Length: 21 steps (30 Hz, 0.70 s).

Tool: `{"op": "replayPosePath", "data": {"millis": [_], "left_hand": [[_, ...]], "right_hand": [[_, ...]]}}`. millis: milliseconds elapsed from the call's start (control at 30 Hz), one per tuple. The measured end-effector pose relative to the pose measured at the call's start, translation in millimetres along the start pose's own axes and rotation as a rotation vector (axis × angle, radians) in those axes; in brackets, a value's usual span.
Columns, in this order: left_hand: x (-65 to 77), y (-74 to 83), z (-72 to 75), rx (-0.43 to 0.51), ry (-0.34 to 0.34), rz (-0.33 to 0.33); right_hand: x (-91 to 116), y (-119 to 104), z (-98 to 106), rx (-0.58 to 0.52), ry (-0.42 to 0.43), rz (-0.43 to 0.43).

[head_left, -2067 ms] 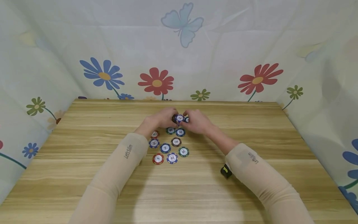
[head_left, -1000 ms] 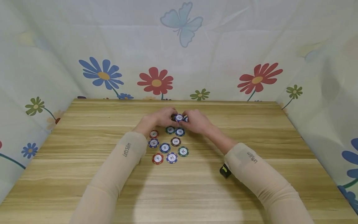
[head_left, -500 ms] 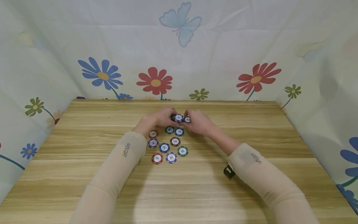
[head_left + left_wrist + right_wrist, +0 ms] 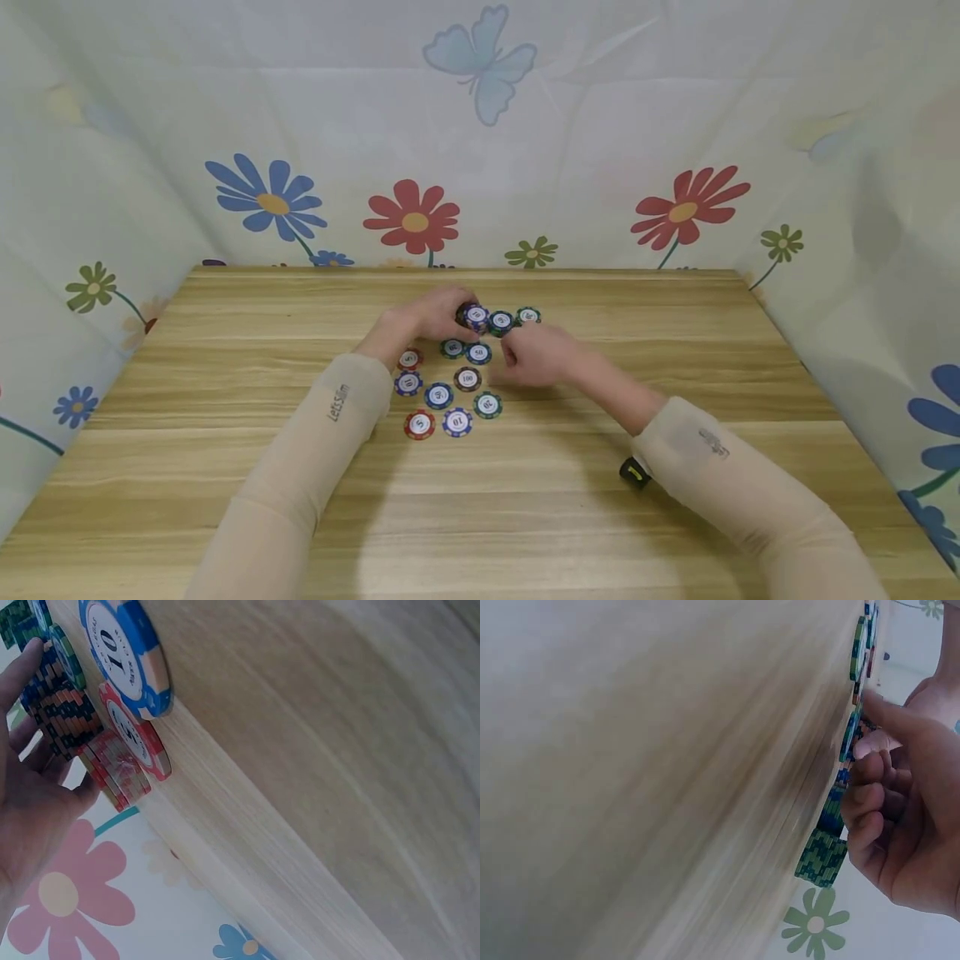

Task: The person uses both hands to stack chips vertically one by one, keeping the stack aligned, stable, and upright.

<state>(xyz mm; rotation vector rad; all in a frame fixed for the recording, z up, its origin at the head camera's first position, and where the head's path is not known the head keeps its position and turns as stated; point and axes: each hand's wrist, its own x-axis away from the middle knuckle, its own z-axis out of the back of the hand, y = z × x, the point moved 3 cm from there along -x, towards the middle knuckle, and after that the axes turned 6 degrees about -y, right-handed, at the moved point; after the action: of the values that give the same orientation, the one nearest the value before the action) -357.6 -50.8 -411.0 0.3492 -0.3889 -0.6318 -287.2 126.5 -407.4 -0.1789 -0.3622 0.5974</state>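
Observation:
My left hand (image 4: 441, 315) curls its thumb and fingers around stacked poker chips at the back of the table. A blue-and-white 10 stack (image 4: 476, 317) shows at its fingertips, and the left wrist view adds a red stack (image 4: 114, 771) and a black-and-orange stack (image 4: 69, 720). Beside these stand a dark blue stack (image 4: 501, 322) and a green stack (image 4: 528, 315). My right hand (image 4: 542, 354) hovers just in front of them, fingers loosely bent with nothing visible in them. Its thumb side is near the blue 50 chip (image 4: 478, 354) and the brown 100 chip (image 4: 468, 379).
Several single chips lie flat nearer me, including a red 5 chip (image 4: 419, 425), a blue 10 chip (image 4: 457, 422) and a green 20 chip (image 4: 487, 406). A small black object (image 4: 634, 473) shows below my right sleeve. A flowered cloth (image 4: 480, 167) surrounds the wooden table (image 4: 480, 517).
My right hand has left the stacks and moved toward me and slightly right, uncovering the dark blue and green stacks. My left hand has stayed at the stacks.

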Motion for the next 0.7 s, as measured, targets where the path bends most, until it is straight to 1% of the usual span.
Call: {"op": "replayPosePath", "data": {"millis": [100,167,400,700], "left_hand": [[0.1,0.7,0.1,-0.015,-0.003,0.006],[-0.1,0.8,0.0,-0.017,-0.006,0.008],[-0.2,0.2,-0.4,-0.022,-0.011,0.014],[0.0,5.0,0.2,-0.055,-0.017,0.034]], "right_hand": [[4,-4,-4,0.000,-0.050,0.007],[6,-5,-5,-0.002,-0.068,0.019],[11,-5,-6,-0.025,-0.067,0.046],[16,14,-6,-0.049,-0.062,-0.018]]}}
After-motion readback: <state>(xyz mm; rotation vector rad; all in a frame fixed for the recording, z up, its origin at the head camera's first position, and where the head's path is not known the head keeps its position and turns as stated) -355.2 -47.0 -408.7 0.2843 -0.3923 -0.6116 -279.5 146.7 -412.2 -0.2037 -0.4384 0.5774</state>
